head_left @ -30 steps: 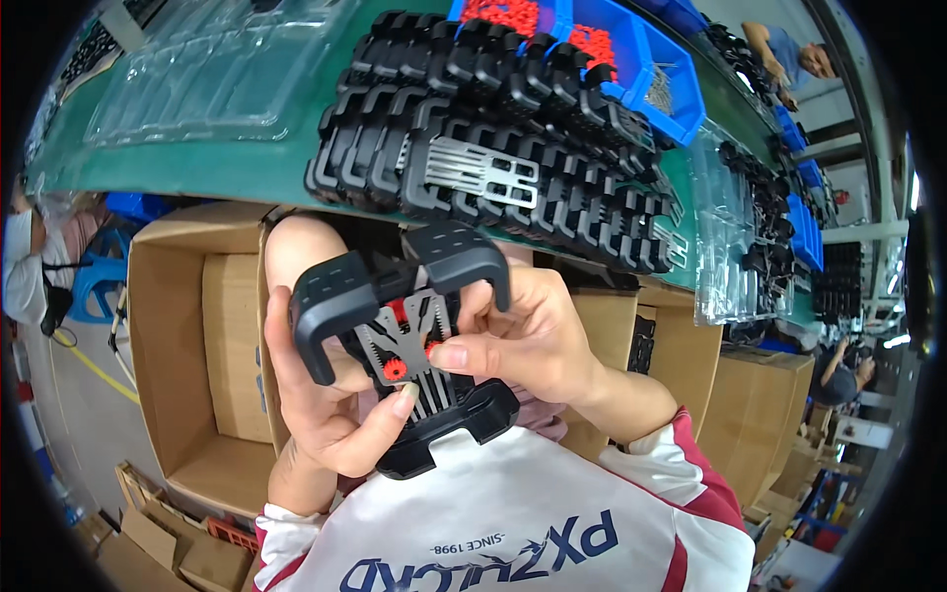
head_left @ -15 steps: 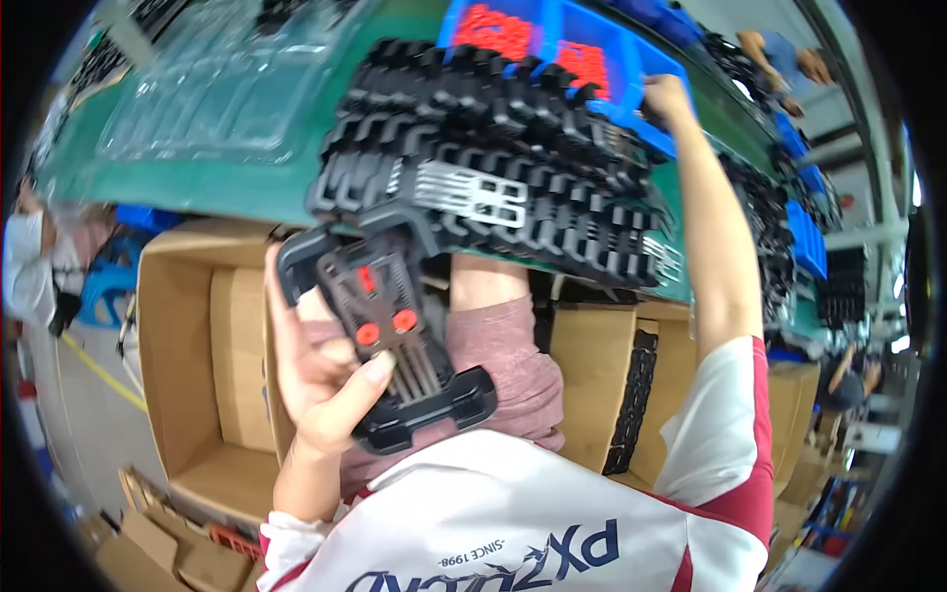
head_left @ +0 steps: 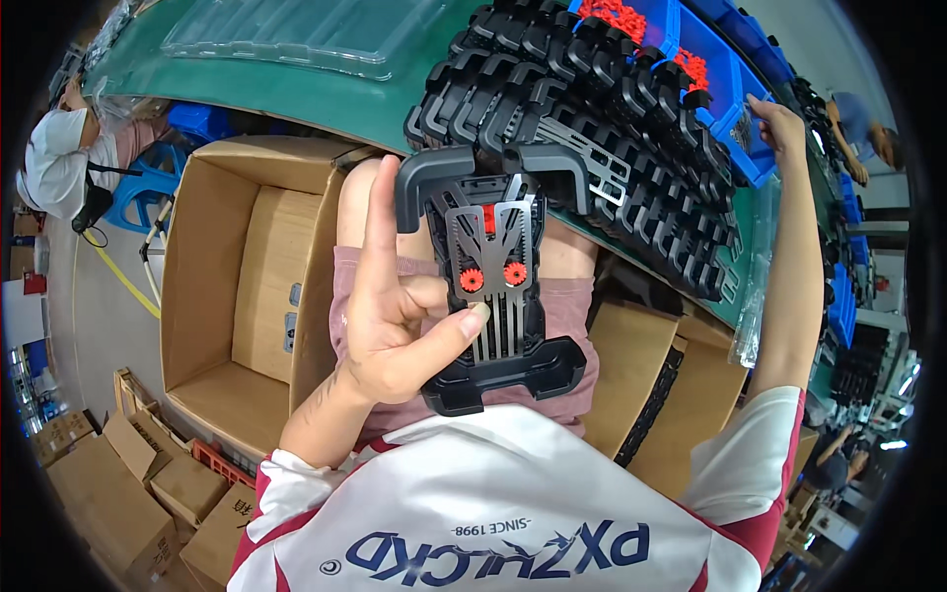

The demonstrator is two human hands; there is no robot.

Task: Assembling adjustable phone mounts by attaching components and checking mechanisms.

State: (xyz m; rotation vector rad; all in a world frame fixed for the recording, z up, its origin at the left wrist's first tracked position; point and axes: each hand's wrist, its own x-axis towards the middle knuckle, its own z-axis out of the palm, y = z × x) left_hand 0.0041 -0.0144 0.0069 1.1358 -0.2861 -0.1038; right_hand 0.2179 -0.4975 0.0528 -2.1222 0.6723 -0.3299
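Note:
In front of my lap, my left hand (head_left: pixel 395 326) grips a black phone holder (head_left: pixel 498 316) by its side, thumb across the front and index finger stretched up beside it. The holder has a silver metal plate with slots, two red gears (head_left: pixel 473 281), a small red piece above them, and padded black arms at the top and bottom. At the upper right, my right hand (head_left: pixel 779 128) is by the rim of the blue bin (head_left: pixel 735 128), fingers bent together. Whatever the fingertips hold, if anything, is too small to make out. Red plastic parts (head_left: pixel 617 17) fill the bin's other compartments.
Rows of black holder bodies (head_left: pixel 592 138) cover the green table (head_left: pixel 296 94), with a silver plate (head_left: pixel 592 163) lying on them. Clear plastic trays (head_left: pixel 296 35) are at the back left. Open cardboard boxes (head_left: pixel 227 158) stand either side of my legs. Another person (head_left: pixel 64 163) sits at far left.
My left hand has turned the phone holder more upright and brought its front toward me. The right hand has risen from inside the blue bin to its rim. The whole view has shifted.

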